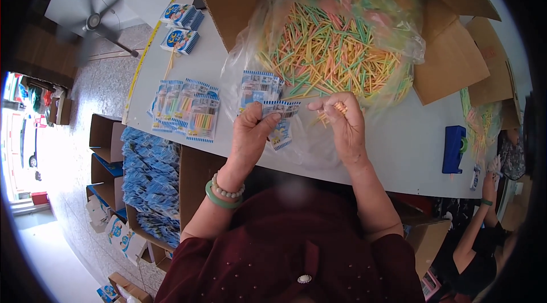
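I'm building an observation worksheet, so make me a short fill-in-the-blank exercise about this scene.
1. The left hand holds a packet coloured white and ______.
2. A small bunch of thin sticks is held in the ______ hand.
3. The smooth bangle is ______.
4. The fan appears toward the picture's upper ______ corner.

Missing words: blue; right; green; left.

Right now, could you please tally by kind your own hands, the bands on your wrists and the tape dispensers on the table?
Hands: 2 (left hand pinching a blue packet, right hand holding pastel sticks)
Beaded bracelet: 1
Green bangle: 1
Blue tape dispenser: 1
Total: 5
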Motion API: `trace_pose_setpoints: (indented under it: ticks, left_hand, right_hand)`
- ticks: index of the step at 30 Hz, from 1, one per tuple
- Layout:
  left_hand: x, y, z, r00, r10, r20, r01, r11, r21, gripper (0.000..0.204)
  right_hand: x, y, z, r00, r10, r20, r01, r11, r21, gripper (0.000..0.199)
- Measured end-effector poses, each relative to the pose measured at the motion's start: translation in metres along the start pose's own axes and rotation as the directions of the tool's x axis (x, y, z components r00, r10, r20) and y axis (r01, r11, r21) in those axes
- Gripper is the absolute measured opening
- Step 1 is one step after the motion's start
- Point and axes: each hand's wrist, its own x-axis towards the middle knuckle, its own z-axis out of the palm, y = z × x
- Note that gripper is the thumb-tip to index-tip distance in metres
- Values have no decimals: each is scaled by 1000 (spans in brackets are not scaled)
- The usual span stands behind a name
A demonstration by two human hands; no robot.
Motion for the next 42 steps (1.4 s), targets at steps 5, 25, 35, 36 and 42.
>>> trace_pose_setpoints:
  ticks: [5,25,35,36,42]
  left_hand:
    - [-3,9,-12,987,141,77,-152,974,167,35]
    - [-14,23,8,960,-165,226,173,985,-18,22]
    - [-16,23,9,948,-85,306,63,995,80,24]
    - [-16,23,9,947,-87,310,58,993,102,24]
    - [-15,19,7,952,-92,292,94,996,6,19]
  right_hand:
    - [8,-20,7,998,-63,-14,64,994,87,15]
    - [13,-33,43,946,-310,-92,323,901,290,16]
    - [10,-33,38,978,-185,-99,209,909,361,14]
    - [9,-32,38,978,-177,-112,206,907,367,15]
    - [2,-30,33,986,-164,-15,164,983,85,17]
